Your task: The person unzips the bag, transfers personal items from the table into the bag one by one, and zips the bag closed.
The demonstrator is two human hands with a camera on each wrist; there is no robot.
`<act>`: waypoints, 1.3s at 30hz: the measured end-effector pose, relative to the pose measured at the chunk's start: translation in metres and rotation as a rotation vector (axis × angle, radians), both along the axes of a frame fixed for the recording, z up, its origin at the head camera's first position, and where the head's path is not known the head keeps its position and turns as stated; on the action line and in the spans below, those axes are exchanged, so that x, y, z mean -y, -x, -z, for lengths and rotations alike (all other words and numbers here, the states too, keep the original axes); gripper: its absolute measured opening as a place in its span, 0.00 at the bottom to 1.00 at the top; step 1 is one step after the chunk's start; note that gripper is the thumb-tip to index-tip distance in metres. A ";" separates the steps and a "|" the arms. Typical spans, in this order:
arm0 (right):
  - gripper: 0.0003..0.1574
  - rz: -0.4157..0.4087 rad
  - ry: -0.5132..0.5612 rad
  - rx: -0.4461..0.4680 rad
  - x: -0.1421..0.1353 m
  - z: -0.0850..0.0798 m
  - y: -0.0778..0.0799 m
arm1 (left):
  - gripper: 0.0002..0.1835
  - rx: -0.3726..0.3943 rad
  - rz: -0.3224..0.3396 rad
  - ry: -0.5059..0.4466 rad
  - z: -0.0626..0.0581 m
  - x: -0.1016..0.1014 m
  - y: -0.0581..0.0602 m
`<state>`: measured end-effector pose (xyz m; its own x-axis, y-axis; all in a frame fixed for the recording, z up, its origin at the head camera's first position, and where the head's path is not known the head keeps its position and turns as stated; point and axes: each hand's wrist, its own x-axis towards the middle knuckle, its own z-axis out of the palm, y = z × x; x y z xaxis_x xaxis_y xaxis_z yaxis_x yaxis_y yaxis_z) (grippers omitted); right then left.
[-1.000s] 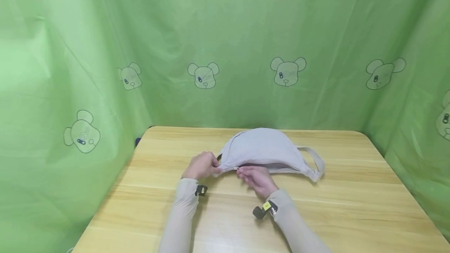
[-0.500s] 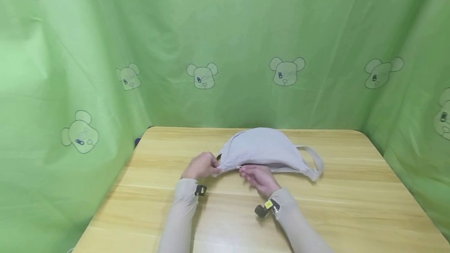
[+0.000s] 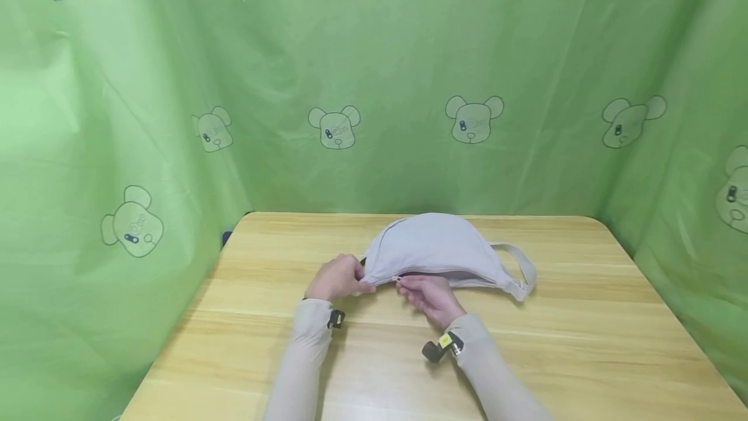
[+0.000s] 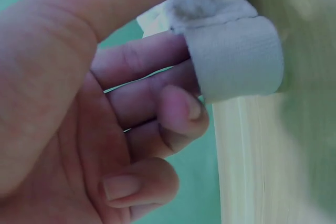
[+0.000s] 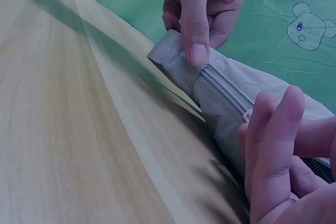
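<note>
A pale grey, half-moon waist bag (image 3: 435,242) lies on the wooden table with its zipped edge toward me. My left hand (image 3: 337,277) grips the bag's left end, the thumb on top beside the end of the zip; in the left wrist view, fingers pass behind the strap loop (image 4: 236,59). My right hand (image 3: 431,297) pinches the small zip pull (image 3: 397,279) near that end. In the right wrist view, the zip teeth (image 5: 226,88) are meshed between the left thumb and the slider. Right of the pull, the bag's mouth (image 3: 461,275) gapes.
The bag's strap (image 3: 522,264) loops out at its right end onto the table (image 3: 584,343). Green curtains (image 3: 403,167) with bear-head prints hang behind the table and along both sides. Each wrist wears a small black camera (image 3: 432,351).
My right hand has moved a little to the right with the zip pull. The left thumb has shifted slightly along the bag's left end, which stays held.
</note>
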<state>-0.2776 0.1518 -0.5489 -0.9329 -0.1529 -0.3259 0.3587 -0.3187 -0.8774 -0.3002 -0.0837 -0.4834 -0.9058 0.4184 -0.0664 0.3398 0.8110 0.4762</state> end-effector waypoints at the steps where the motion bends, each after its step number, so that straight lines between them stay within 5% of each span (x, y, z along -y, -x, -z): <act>1: 0.19 -0.004 -0.001 0.001 0.000 0.000 0.000 | 0.19 -0.018 -0.002 0.012 0.000 -0.001 0.000; 12: 0.21 -0.022 -0.030 -0.010 0.003 0.002 0.000 | 0.24 -0.112 -0.012 0.076 0.008 -0.004 0.001; 39: 0.14 0.023 -0.052 -0.020 0.000 0.003 0.000 | 0.19 -0.123 0.033 0.076 0.015 -0.002 0.004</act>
